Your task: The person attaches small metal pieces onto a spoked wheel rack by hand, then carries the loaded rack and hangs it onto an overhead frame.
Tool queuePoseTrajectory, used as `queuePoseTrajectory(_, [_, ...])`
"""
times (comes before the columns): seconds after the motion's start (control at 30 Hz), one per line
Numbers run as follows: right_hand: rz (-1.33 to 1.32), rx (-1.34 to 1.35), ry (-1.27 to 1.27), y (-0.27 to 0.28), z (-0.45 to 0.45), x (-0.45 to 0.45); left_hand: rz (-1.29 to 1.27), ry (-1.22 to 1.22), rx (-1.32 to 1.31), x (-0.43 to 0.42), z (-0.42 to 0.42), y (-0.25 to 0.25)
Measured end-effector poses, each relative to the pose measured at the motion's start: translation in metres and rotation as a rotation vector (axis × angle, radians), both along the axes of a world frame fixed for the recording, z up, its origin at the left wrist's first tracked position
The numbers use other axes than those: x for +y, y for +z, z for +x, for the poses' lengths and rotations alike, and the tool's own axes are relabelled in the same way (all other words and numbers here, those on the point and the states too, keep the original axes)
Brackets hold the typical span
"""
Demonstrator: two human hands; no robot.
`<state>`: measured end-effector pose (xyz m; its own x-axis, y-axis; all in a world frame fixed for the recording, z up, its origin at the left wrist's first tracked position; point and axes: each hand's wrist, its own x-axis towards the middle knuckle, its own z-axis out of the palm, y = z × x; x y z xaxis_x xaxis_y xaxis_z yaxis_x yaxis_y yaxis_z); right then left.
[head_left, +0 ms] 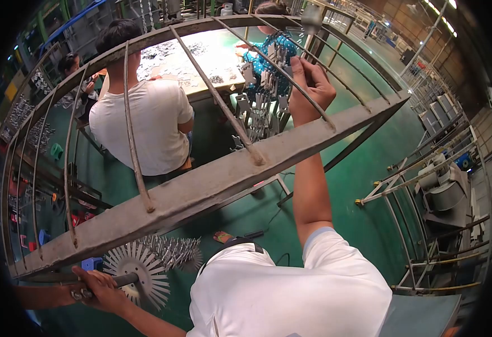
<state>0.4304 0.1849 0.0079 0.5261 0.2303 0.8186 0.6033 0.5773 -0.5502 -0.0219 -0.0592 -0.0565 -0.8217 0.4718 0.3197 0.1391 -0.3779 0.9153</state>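
My right hand (311,90) is raised beyond the metal frame (201,188), its fingers pinched near a thin rod and a hanging cluster of small metal parts (263,104). What it grips is too small to make out. At the lower left, my left hand (101,289) wraps round a metal shaft (125,279) with bolts at its end. A slotted round disc (145,269) sits on that shaft, and many small metal pieces (173,251) stand behind it.
Beyond the frame, a person in a white shirt (145,121) sits at a lit table (229,84) covered with small parts. Two more people sit around it. Metal racks (420,196) stand at the right on the green floor.
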Motion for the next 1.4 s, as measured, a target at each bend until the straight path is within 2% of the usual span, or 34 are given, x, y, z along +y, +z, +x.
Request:
queuePoseTrajectory(0.1, [-0.054,-0.034,0.028,-0.003,-0.004,-0.020,0.001,-0.007,0.008,-0.002,0.001,0.003])
queuePoseTrajectory(0.23, [-0.104,0.000,0.192,-0.009,-0.019,-0.052,0.036,-0.038,-0.001,-0.003,-0.001,0.001])
queuePoseTrajectory(0.37, [-0.275,0.007,0.238,-0.046,-0.017,-0.065,0.028,0.036,-0.034,-0.002,0.001,-0.001])
queuePoseTrajectory(0.4, [-0.245,-0.028,0.325,-0.053,-0.019,-0.075,0.038,0.035,-0.040,-0.003,0.002,0.000])
queuePoseTrajectory(0.43, [-0.198,0.164,0.468,-0.057,-0.030,-0.085,0.044,0.018,-0.039,-0.003,-0.001,-0.002])
queuePoseTrajectory(0.5, [-0.213,0.317,0.563,-0.077,-0.037,-0.100,0.043,-0.030,-0.029,-0.005,-0.008,-0.008])
queuePoseTrajectory(0.63, [-0.460,0.131,0.611,-0.112,-0.031,-0.120,0.040,-0.064,-0.038,-0.005,-0.009,-0.008])
queuePoseTrajectory(0.7, [-0.530,0.033,0.725,-0.113,-0.054,-0.130,0.204,-0.096,-0.279,-0.003,-0.003,-0.005])
queuePoseTrajectory(0.77, [-0.511,-0.068,0.807,-0.107,-0.076,-0.137,0.042,0.022,-0.018,0.000,0.007,0.006])
queuePoseTrajectory(1.03, [-0.619,-0.248,1.392,-0.125,-0.119,-0.154,-0.054,0.136,0.107,0.004,0.023,0.022])
queuePoseTrajectory(1.13, [-0.668,-0.351,1.534,-0.131,-0.139,-0.160,-0.035,0.140,0.125,0.003,0.025,0.024])
queuePoseTrajectory(1.4, [-0.775,-0.450,1.638,-0.163,-0.205,-0.175,-0.033,0.178,0.125,0.003,0.027,0.025])
